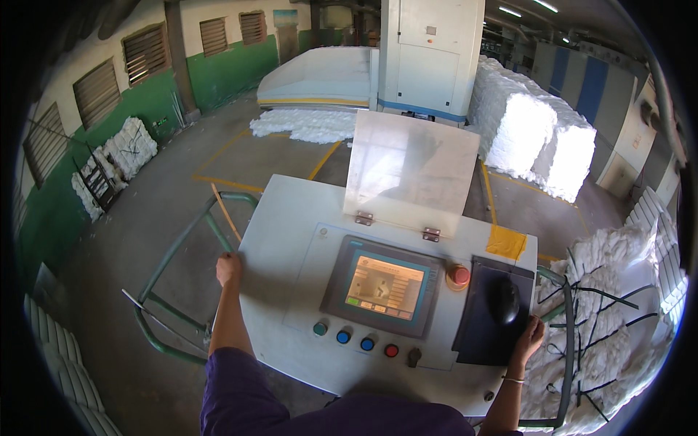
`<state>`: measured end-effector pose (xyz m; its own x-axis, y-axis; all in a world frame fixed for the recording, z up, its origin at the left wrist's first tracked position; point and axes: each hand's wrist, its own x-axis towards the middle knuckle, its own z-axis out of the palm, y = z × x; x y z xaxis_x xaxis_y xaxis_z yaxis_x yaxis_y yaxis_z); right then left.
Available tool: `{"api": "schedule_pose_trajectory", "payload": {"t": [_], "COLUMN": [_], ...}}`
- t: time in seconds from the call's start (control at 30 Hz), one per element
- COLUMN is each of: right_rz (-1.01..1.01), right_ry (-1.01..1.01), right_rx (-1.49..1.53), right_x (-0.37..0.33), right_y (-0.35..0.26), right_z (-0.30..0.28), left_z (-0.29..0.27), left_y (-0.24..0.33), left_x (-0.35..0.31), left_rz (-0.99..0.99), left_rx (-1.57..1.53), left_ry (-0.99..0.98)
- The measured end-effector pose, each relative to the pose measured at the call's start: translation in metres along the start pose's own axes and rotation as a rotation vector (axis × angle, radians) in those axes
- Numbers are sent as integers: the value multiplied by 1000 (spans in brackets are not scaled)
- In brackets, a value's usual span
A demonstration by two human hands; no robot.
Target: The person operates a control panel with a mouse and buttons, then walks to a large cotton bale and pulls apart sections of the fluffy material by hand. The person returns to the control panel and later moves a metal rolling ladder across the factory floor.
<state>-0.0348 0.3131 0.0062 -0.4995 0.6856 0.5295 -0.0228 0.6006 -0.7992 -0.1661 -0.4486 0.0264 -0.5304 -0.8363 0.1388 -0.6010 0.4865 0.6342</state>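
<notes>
I stand at a pale grey control console [291, 218] with a small lit touch screen [384, 286] set in a dark frame. My left hand [228, 269] grips the console's left edge. My right hand [528, 336] rests on the lower right corner of a black mouse pad [488, 320], just below a black mouse [507, 300]. Under the screen runs a row of round push buttons [355, 339] in green, blue and red. A red mushroom button [458, 275] sits right of the screen. A hinged clear cover [411, 171] stands raised behind the screen.
A green pipe rail [169, 254] frames the console on the left. Loose white fibre in strapped bales [618, 305] lies at the right, stacked white bales [538, 131] farther back, and a large pale machine [429, 51] beyond. Sacks [123, 152] lean on the green wall.
</notes>
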Motion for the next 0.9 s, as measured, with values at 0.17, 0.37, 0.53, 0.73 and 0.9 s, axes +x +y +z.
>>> {"api": "schedule_pose_trajectory", "payload": {"t": [0.17,0.37,0.53,0.73,0.9], "right_rz": [43,32,62,31,17], "right_ry": [-6,-21,-36,-43,-16], "right_rx": [-63,-66,-102,-104,-54], "right_x": [1,0,3,4,7], "right_y": [-2,-1,4,10,8], "right_z": [-1,-2,-2,-1,0], "left_z": [-2,-5,-10,-11,-1], "left_y": [3,5,10,11,2], "left_x": [-1,-4,-9,-8,1], "left_rz": [-32,-51,-56,-51,-16], "left_rx": [12,2,-15,-2,37], "left_ry": [-18,-14,-28,-34,-22]}}
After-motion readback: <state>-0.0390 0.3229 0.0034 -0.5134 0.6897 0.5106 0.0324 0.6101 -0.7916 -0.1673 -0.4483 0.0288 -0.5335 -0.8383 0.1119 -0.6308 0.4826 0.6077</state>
